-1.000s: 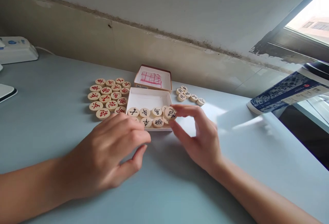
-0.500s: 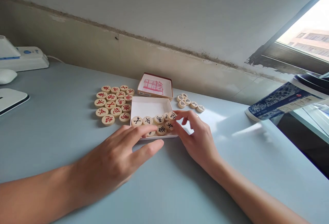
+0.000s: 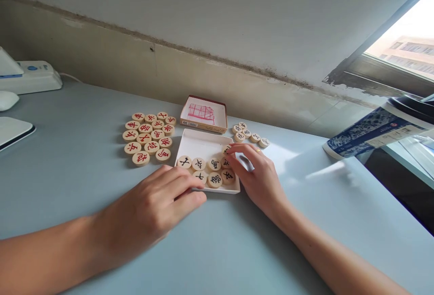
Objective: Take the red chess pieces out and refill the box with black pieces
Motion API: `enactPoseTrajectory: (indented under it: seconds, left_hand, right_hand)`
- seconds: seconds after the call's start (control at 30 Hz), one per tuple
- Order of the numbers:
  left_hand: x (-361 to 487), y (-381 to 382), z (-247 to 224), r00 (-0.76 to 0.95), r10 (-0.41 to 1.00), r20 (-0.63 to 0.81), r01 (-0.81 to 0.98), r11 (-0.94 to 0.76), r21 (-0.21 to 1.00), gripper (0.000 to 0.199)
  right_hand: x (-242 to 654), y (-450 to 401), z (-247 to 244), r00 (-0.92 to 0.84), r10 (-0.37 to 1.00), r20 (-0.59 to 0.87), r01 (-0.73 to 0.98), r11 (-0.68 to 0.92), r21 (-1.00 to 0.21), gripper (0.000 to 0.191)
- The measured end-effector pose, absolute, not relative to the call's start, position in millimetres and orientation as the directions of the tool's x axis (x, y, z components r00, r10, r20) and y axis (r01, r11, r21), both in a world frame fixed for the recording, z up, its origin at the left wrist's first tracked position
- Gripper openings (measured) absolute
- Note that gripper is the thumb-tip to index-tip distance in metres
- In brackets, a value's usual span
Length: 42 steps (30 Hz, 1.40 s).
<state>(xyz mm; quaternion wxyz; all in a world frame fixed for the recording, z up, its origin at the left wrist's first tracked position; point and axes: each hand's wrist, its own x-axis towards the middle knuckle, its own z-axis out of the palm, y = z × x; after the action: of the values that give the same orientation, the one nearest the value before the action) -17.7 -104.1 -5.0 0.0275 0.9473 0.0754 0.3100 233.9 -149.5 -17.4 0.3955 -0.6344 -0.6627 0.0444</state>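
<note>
A white box tray (image 3: 206, 140) sits in front of me, holding several round xiangqi pieces with black characters, among them a horse piece (image 3: 214, 164). My right hand (image 3: 259, 175) is at the tray's right side, thumb and index finger closed on a xiangqi piece (image 3: 226, 149) whose face is partly covered. At the front left of the tray is my left hand (image 3: 159, 204), holding nothing visible. Its fingers are stretched out, with the index fingertip by a black piece (image 3: 199, 177) and the thumb just outside the front wall.
Several red-character pieces (image 3: 145, 128) lie grouped left of the tray. A few black ones (image 3: 246, 133) lie to its right. Behind stands the box lid (image 3: 203, 113) with a red drawing. A blue patterned cup (image 3: 373, 128) leans at right; a white device (image 3: 39, 76) is far left.
The tray has turned slightly and come toward me. The black pieces inside have shifted with it. My left thumb has drawn nearer its index finger; my right hand remains at the tray's right side.
</note>
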Motion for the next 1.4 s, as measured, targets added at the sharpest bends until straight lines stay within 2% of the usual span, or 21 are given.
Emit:
enactPoseTrajectory:
  seconds: [0.3,0.67,0.9,0.97,1.07,1.2,1.4]
  left_hand:
    - [-17,-104,-3,0.800,0.165,0.577,0.132,-0.986,0.099,0.041]
    - [-19,-102,-2,0.819,0.145,0.555,0.103,-0.989,0.106,0.038]
    - [-21,-103,-3,0.826,0.147,0.543,0.102,-0.988,0.114,0.037]
    - [-21,-103,-2,0.825,0.158,0.543,0.107,-0.986,0.125,0.035]
    - [-20,-102,-2,0.821,0.171,0.545,0.119,-0.984,0.130,0.032]
    - [-19,-101,-3,0.818,0.171,0.549,0.134,-0.985,0.106,0.034]
    - [-20,-102,-3,0.827,0.166,0.537,0.148,-0.986,0.078,0.036]
  right_hand:
    - [232,-155,-14,0.010,0.893,0.451,0.885,0.202,-0.420,0.036]
    - [227,-158,-4,-0.054,0.896,0.442,0.878,0.253,-0.406,0.031]
    - [226,-157,-5,-0.047,0.912,0.407,0.865,0.241,-0.440,0.029]
    - [230,-158,-7,-0.031,0.890,0.454,0.889,0.232,-0.394,0.029]
    - [239,-157,-12,0.021,0.856,0.517,0.963,0.122,-0.242,0.035]
    - [250,-155,-20,0.091,0.907,0.412,0.995,-0.064,-0.079,0.046]
    - [252,-152,-23,0.089,0.930,0.357,0.996,-0.079,-0.043,0.042]
